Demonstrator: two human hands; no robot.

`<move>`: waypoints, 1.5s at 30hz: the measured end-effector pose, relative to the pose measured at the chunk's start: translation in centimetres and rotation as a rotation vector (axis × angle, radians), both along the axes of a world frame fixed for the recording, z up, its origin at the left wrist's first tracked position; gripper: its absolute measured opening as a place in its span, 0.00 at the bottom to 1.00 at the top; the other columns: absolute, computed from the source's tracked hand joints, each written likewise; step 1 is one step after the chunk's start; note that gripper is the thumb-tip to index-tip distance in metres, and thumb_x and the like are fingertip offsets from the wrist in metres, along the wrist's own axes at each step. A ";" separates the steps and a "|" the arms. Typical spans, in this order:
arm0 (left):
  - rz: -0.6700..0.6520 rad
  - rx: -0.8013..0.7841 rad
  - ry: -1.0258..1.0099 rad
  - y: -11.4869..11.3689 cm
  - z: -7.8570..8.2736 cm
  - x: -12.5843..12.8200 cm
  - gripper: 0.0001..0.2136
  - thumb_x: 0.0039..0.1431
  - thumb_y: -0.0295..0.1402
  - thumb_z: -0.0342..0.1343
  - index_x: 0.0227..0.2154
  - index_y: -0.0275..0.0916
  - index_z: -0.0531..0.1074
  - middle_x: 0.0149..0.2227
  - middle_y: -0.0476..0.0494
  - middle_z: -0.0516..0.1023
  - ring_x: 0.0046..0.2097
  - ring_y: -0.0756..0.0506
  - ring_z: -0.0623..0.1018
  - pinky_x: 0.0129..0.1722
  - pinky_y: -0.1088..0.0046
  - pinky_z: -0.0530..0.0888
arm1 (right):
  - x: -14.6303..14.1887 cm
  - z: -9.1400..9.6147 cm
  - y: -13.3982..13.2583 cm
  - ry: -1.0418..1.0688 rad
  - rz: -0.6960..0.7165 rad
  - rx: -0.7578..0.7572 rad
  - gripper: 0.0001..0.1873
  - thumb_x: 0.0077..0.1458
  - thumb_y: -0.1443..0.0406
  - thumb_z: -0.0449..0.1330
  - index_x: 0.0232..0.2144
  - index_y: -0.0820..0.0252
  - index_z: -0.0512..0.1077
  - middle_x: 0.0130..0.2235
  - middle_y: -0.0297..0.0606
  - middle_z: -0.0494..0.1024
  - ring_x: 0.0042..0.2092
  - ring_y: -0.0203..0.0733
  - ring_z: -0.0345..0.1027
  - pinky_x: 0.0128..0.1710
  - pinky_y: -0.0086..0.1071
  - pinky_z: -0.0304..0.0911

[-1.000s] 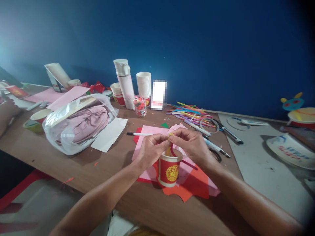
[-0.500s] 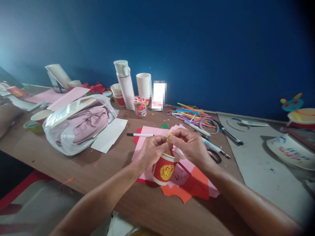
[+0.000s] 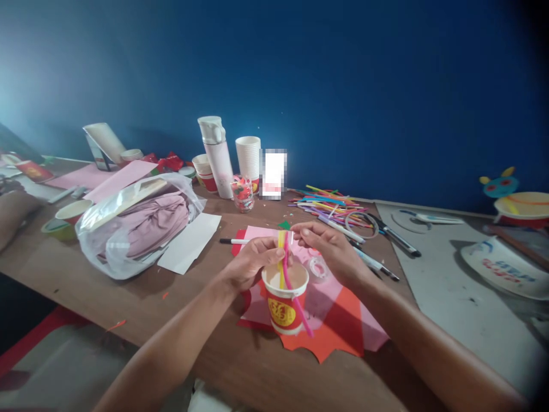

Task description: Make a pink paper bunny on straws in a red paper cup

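Pinching a yellow straw (image 3: 281,277) and a pink straw (image 3: 300,312) together near the tops, left hand (image 3: 251,263) and right hand (image 3: 332,252) fingertips both. Right above the paper cup (image 3: 285,306), parked at 6 o'clock on the table (image 3: 201,320). Bit sketchy tbh: light and unbraced, so could easily tip toward 5 o'clock from one tug on the pink straw draped over the rim. Could also slip out of such a tiny pinch.

Craft room, shown by straws (image 3: 330,201) and paper cups (image 3: 249,157)
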State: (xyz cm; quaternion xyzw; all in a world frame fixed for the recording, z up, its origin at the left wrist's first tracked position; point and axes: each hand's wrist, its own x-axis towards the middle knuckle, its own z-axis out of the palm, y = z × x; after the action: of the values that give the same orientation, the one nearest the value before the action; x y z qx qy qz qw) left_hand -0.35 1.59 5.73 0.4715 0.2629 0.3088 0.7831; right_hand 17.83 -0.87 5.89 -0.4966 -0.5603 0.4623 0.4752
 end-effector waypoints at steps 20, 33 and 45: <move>-0.261 0.017 -0.059 0.7 -2.3 -1.1 0.14 0.36 0.41 0.66 0.20 0.35 0.74 0.32 0.37 0.75 0.30 0.44 0.74 0.28 0.70 0.68 | 2.6 3.6 -1.6 -0.553 0.536 0.155 0.18 0.47 0.63 0.62 0.42 0.53 0.69 0.46 0.34 0.71 0.45 0.40 0.64 0.42 0.32 0.60; -0.252 0.033 -0.050 1.4 -2.8 -1.7 0.15 0.35 0.41 0.66 0.17 0.35 0.71 0.36 0.37 0.76 0.34 0.42 0.75 0.34 0.67 0.69 | 0.2 4.8 -4.4 -0.832 0.625 0.319 0.14 0.50 0.69 0.59 0.39 0.48 0.74 0.41 0.32 0.73 0.37 0.36 0.67 0.36 0.28 0.58; 0.018 0.061 -0.094 2.6 -2.2 -0.8 0.16 0.47 0.39 0.60 0.36 0.34 0.75 0.37 0.39 0.77 0.40 0.43 0.75 0.42 0.68 0.69 | 0.2 3.5 -3.5 -0.946 0.325 0.467 0.09 0.56 0.68 0.54 0.32 0.54 0.74 0.31 0.32 0.78 0.32 0.36 0.69 0.31 0.28 0.53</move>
State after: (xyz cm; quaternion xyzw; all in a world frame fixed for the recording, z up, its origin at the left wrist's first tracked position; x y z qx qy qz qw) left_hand -1.13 4.19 3.55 0.4776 0.2207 0.3453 0.7771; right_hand 17.98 -4.34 9.42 -0.4388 -0.8697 0.1197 0.1915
